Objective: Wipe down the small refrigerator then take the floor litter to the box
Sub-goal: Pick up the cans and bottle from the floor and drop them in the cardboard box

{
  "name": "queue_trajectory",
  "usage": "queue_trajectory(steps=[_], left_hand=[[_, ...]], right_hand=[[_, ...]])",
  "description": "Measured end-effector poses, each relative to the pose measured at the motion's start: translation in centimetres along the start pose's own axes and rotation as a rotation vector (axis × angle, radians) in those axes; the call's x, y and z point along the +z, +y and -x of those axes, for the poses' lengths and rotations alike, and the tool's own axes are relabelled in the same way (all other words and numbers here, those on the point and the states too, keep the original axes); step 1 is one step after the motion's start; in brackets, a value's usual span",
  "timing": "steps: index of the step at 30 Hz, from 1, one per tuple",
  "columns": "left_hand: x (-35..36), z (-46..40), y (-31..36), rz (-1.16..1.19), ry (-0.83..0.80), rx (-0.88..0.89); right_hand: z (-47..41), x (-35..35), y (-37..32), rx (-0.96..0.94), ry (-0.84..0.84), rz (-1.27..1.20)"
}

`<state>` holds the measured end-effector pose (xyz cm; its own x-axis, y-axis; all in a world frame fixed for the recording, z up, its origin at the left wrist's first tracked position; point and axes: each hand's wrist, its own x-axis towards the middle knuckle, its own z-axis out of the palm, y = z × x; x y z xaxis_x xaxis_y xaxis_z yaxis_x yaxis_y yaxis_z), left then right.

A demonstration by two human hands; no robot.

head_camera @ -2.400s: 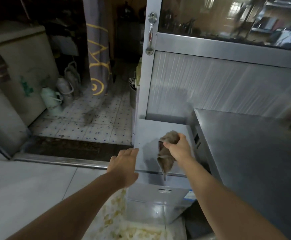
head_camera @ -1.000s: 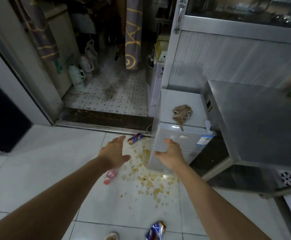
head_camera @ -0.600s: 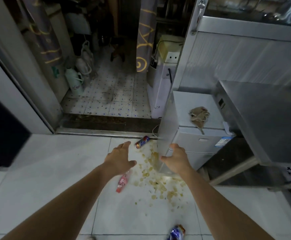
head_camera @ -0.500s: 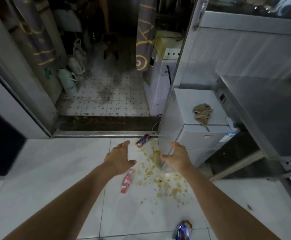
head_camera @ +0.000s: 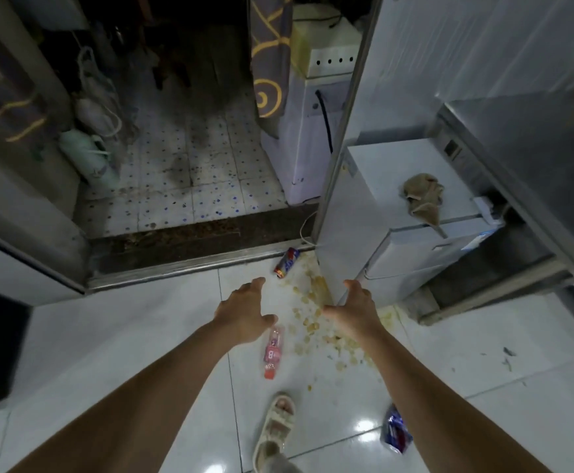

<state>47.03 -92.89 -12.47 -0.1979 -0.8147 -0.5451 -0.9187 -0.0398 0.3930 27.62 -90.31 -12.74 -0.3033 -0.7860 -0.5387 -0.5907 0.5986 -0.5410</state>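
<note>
The small white refrigerator [head_camera: 398, 213] stands right of the doorway, with a crumpled brown cloth [head_camera: 423, 197] lying on its top. On the white floor tiles lie a pink bottle [head_camera: 272, 352], a crushed red-and-blue can [head_camera: 287, 262] by the door sill, a blue wrapper [head_camera: 395, 431] and scattered yellowish crumbs [head_camera: 316, 322]. My left hand [head_camera: 244, 314] hovers open above the pink bottle's top end. My right hand [head_camera: 354, 310] is open over the crumbs, near the refrigerator's lower corner. Both hands hold nothing.
A steel table [head_camera: 531, 172] stands right of the refrigerator. The doorway with its metal sill [head_camera: 190, 264] leads to a tiled back room with jugs [head_camera: 89, 158] and a curtain [head_camera: 268, 56]. My sandalled foot [head_camera: 277, 428] stands on the near tiles.
My right hand left the cloth on the refrigerator top. I stepped back and looked down; both empty hands came down over the litter, and my foot came into view.
</note>
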Motion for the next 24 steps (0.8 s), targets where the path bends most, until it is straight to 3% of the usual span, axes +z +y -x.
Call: queue_trajectory(steps=[14,24], left_hand=[[-1.3,-18.2,1.6,-0.119,-0.187,0.072],[-1.5,-35.6,-0.2,-0.189,-0.31,0.203]], right_hand=[[-15.2,3.7,-0.6,0.17,0.009,-0.203],[-26.8,9.4,-2.6,0.414,0.186,-0.4]])
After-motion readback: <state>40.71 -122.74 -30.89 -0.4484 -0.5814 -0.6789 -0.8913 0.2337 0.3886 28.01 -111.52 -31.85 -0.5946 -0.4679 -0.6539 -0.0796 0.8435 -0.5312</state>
